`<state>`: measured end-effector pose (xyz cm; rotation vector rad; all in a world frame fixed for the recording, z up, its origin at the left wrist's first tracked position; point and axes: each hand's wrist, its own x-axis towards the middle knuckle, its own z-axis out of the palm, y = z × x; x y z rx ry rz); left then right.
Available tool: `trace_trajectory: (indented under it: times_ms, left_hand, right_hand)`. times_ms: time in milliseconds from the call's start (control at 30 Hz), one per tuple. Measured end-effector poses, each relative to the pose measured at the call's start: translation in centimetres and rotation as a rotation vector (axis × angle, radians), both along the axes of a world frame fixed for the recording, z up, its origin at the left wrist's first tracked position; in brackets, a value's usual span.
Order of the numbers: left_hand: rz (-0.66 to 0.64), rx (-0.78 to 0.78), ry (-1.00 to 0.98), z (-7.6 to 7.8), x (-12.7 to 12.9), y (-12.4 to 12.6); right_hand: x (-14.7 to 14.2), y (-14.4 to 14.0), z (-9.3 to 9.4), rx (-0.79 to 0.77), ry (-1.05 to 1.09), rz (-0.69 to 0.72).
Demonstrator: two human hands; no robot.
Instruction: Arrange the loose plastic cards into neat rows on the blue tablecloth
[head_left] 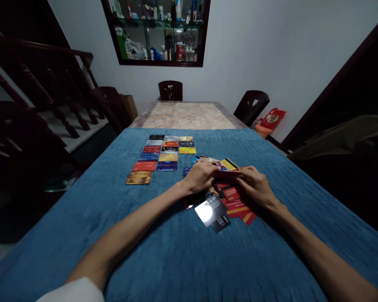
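Note:
Over a loose pile of plastic cards, my left hand (pixel 200 177) and my right hand (pixel 255 184) pinch opposite ends of a red card (pixel 227 174), seen nearly edge-on. Both hands are closed, and the fingers cover the card's ends. Below them lie a shiny silver card (pixel 210 210), a dark card (pixel 222 223) and overlapping red cards (pixel 239 208). Behind the held card shows a yellow card with a black stripe (pixel 229 164). Left of the pile, several cards lie face up in three columns, with a gold card (pixel 138 178) at the near end of the leftmost column.
A blue cloth (pixel 138 251) covers the near part of the table; the bare patterned tabletop (pixel 189 115) extends beyond. Dark wooden chairs stand around it, one chair (pixel 170 90) at the far end. A glass-shelved cabinet (pixel 157 63) is set in the wall.

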<state>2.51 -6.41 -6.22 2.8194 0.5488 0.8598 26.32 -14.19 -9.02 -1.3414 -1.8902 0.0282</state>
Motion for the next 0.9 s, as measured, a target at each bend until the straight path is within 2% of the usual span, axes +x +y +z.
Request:
trace_trajectory:
  times_ms: [100,333,633,900]
  left_hand:
    - [-0.004,-0.057,-0.042,-0.1,-0.1,0.3]
    - [0.055,-0.068,-0.074,0.0,0.0,0.2]
    - [0.107,-0.156,-0.162,-0.3,0.2,0.0]
    - [0.144,-0.281,-0.343,-0.4,0.7,-0.6]
  right_hand:
    - [-0.1,0.0,0.0,-0.006,0.017,-0.025]
    - [-0.5,-0.1,0.2,-0.006,0.025,-0.007]
    - [-0.7,0.1,0.0,0.002,0.012,0.015]
    - [-1.3,-0.1,0.1,-0.031,0.177,0.004]
